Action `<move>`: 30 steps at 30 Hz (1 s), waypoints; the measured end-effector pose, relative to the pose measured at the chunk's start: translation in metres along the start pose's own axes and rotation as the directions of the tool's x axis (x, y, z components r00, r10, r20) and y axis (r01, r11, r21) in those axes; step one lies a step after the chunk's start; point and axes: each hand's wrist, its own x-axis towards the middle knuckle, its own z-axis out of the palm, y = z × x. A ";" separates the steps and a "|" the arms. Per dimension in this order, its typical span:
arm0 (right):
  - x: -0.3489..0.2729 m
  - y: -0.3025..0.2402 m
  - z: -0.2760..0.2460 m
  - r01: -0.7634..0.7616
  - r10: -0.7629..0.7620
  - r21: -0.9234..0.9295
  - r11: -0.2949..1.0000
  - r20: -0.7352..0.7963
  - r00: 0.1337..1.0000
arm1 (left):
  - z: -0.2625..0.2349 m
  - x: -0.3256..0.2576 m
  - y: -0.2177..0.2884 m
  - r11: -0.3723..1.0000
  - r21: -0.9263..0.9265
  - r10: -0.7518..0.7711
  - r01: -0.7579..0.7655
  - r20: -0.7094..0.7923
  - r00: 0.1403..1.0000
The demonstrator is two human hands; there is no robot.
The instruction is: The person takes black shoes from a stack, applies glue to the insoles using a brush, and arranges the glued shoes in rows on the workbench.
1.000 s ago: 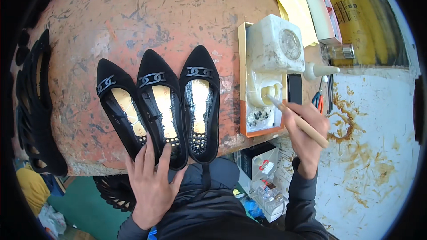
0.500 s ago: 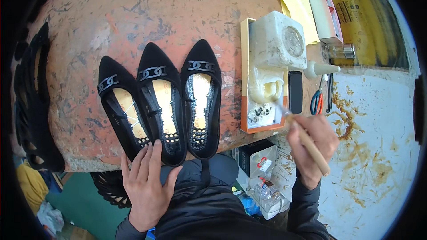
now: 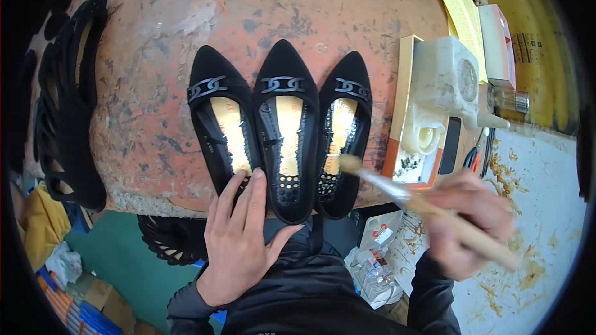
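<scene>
Three black pointed flat shoes with chain-link trim lie side by side, toes away from me: a left shoe, a middle shoe and a right shoe. Gold-coloured insoles line them, the right one looking shiny and wet. My left hand rests its outstretched fingertips at the heel of the left shoe, thumb spread beside the middle heel. In my right hand is a wooden-handled brush, blurred by motion. Its bristles reach over the right shoe's heel area; contact is unclear.
Right of the shoes, a shallow box holds a stained whitish container with an open spout of pale liquid. Past it lie a phone and scissors. More black shoes line the table's left side.
My right hand has brought the brush from the container's spout leftward to the right shoe. My left hand stays at the left shoe's heel. The whole view has shifted.
</scene>
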 end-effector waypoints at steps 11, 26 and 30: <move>0.019 0.016 0.071 -0.026 -0.005 0.061 0.998 0.455 0.891 | 0.003 0.004 -0.005 0.998 -0.056 0.018 -0.019 -0.028 0.999; 0.035 0.064 0.111 0.352 -0.306 -0.203 0.914 0.226 0.925 | 0.005 0.006 -0.003 0.999 -0.042 0.032 -0.034 -0.035 0.999; 0.015 0.055 0.116 0.405 -0.356 -0.380 0.832 0.194 0.914 | 0.005 0.001 -0.006 0.998 -0.067 0.014 -0.016 -0.032 0.999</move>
